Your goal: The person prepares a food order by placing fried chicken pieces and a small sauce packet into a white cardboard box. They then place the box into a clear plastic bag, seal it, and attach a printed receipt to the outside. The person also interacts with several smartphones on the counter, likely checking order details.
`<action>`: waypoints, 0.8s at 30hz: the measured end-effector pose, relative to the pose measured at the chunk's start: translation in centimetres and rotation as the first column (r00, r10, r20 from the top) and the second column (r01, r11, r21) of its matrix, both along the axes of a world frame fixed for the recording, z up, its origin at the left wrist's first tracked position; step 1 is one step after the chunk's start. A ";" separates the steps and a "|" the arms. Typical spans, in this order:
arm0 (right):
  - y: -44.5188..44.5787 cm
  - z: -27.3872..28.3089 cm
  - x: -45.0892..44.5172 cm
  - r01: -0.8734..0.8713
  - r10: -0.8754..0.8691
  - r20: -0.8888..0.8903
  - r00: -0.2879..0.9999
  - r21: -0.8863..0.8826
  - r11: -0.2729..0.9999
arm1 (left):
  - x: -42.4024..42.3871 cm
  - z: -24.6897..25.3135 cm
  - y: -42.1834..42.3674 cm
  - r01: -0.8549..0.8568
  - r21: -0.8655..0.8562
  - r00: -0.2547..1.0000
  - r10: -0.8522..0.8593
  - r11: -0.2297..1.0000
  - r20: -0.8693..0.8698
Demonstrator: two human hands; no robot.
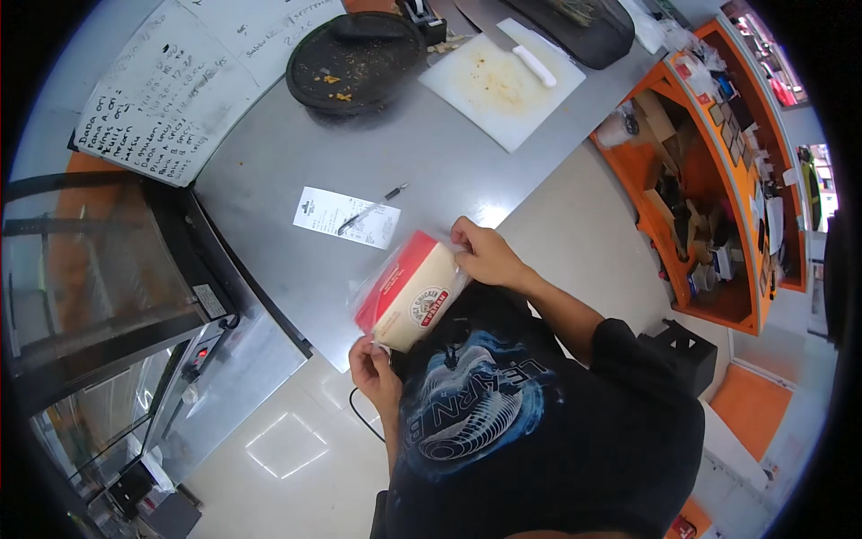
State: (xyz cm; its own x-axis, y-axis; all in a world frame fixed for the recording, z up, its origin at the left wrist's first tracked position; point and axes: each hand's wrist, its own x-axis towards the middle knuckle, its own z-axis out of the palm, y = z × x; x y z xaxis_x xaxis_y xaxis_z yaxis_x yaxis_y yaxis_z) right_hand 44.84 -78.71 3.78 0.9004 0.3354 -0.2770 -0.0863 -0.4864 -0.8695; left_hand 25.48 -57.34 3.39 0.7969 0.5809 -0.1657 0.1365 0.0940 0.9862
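Note:
In the head view a red and cream food box point(404, 276), inside a clear plastic bag, is held at the steel table's near edge, against the front of my black shirt. My left hand point(374, 367) pinches the gathered plastic at the box's lower left corner. At the upper right end, my right hand point(488, 252) has its fingers closed on the bag's edge. Beyond the box, a printed paper slip point(316, 209) lies flat on the steel table point(269, 148), with a pen point(394, 193) resting across it.
A dark oval pan point(357, 60) with crumbs stands farther back, beside a white cutting board point(471, 81) bearing a white-handled knife point(535, 66). A whiteboard with writing point(195, 74) is at upper left, a glass-fronted cabinet point(87, 249) at left, orange shelving point(714, 296) at right.

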 end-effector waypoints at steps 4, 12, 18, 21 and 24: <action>1.1 0.8 -0.4 -0.170 0.141 0.235 0.962 0.109 0.979 | -1.1 2.2 0.1 0.118 0.022 0.993 -0.118 0.993 0.021; 3.4 -1.6 2.7 -0.311 0.311 -0.005 0.950 -0.078 0.947 | 4.2 2.8 2.3 0.180 0.506 0.884 0.086 0.843 -0.459; 2.7 -2.9 6.9 -0.434 0.522 -0.433 0.735 0.291 0.853 | 13.7 1.6 2.4 0.466 0.747 0.885 -0.261 0.474 -0.386; 2.7 -3.9 6.9 -0.514 0.479 -0.443 0.758 0.047 0.856 | 15.8 -0.2 1.5 0.667 0.536 0.744 -0.503 0.518 -0.439; 3.0 -4.9 6.3 -0.450 0.431 -0.129 0.893 -0.276 0.849 | 15.9 -0.2 1.3 0.710 0.523 0.694 -0.595 0.472 -0.405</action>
State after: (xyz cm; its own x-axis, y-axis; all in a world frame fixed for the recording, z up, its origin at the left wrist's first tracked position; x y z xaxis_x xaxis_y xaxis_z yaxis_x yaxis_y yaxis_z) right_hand 51.11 -75.68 -1.17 0.6556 0.5887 -0.4729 0.1496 -0.7150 -0.6829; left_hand 41.41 -56.00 3.15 0.9853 -0.0926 -0.1437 0.0433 -0.6783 0.7335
